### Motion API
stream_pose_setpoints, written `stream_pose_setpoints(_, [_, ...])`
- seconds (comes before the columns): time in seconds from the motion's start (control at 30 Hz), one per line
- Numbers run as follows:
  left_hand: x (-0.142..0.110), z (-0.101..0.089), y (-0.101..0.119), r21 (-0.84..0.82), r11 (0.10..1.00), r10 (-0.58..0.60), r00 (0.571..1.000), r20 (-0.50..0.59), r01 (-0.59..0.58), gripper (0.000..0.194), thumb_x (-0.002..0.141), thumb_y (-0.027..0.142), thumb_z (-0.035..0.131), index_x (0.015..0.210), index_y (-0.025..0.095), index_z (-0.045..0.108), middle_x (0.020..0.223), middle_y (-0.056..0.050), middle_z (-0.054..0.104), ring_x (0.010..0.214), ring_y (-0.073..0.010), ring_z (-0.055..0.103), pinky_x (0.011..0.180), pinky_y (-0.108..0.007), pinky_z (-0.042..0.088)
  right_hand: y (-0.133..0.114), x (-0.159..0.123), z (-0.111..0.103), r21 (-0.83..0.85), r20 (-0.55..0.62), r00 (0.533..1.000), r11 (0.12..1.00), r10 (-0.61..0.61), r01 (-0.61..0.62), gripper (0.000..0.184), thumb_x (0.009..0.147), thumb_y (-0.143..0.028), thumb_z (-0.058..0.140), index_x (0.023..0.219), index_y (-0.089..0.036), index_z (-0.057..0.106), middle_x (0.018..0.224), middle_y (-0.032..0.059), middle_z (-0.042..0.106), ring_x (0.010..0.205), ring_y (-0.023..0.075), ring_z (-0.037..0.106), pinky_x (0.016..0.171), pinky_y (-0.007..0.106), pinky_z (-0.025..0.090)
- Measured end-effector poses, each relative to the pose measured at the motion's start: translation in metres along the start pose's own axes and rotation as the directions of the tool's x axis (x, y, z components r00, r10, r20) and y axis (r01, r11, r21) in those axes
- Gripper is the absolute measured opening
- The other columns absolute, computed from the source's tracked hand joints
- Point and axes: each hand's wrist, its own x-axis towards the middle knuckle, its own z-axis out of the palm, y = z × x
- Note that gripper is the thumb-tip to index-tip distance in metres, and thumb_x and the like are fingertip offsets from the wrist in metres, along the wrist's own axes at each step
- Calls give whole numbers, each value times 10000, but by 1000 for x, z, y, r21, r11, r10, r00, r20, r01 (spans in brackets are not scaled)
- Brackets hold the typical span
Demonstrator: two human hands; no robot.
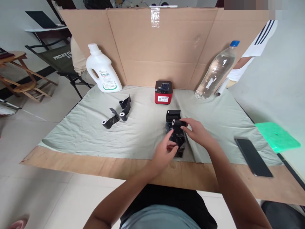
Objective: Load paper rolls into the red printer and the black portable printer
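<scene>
A small black roll (179, 123), its white core end facing left, is pinched between the thumb and fingers of my right hand (194, 131). It is held just over a black box-like device (175, 135) whose lid (173, 115) stands raised at the far side. My left hand (165, 149) is at the device's near left side. Its index finger reaches toward the roll, while the thumb and another finger come together over dark material I cannot make out. Glossy black material (182, 149) shows at the device's near right. My hands cover part of the device.
Several partly unwound black rolls (123, 116) lie on the cloth (78, 127) at left. A red and black box (163, 92) stands behind the device. A white jug (103, 70) and a tilted water bottle (216, 71) lean on the cardboard screen (162, 47). A phone (253, 156) is at right.
</scene>
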Motion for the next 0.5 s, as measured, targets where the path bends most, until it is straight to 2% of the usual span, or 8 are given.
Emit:
stream_pose_setpoints(0.1, [-10,5,-13,28,999,31,998,49,-32,569,899,141,590,1459,212,517,1068,-56,759,886,-155,730,823,-300,608,8,10,8,-75,90,996,997,-6,13,311,955,-227,547,1250,-206,643,1227,94,724,1081,299,630,955,472,521])
stream_pose_setpoints(0.17, [-11,6,-18,78,995,54,996,73,-59,516,873,88,565,1375,201,592,1127,-66,760,894,-155,738,818,-297,613,9,15,13,-133,135,991,990,-23,41,315,957,-204,546,1256,-187,645,1234,102,723,1075,304,615,976,474,507])
stream_pose_setpoints(0.3, [-5,5,-24,291,936,189,981,53,-196,483,877,66,549,1324,225,640,1132,-44,762,917,-160,726,827,-298,607,6,23,21,-301,176,983,948,-56,107,312,950,-154,541,1234,-149,671,1185,141,693,1047,320,581,971,482,493])
stream_pose_setpoints(0.4, [0,7,-25,514,799,324,944,69,-312,479,894,66,533,1331,229,643,1062,-38,749,867,-155,704,777,-280,586,6,26,26,-364,169,985,926,-43,102,304,930,-132,557,1204,-139,689,1198,162,631,1067,322,559,968,478,494])
stream_pose_setpoints(0.5, [3,9,-27,705,603,430,896,107,-374,477,876,36,506,1263,242,694,929,-25,718,775,-148,667,656,-258,531,6,29,29,-360,161,987,932,19,41,305,885,-127,618,1177,-178,688,1185,145,599,1071,315,563,948,463,506])
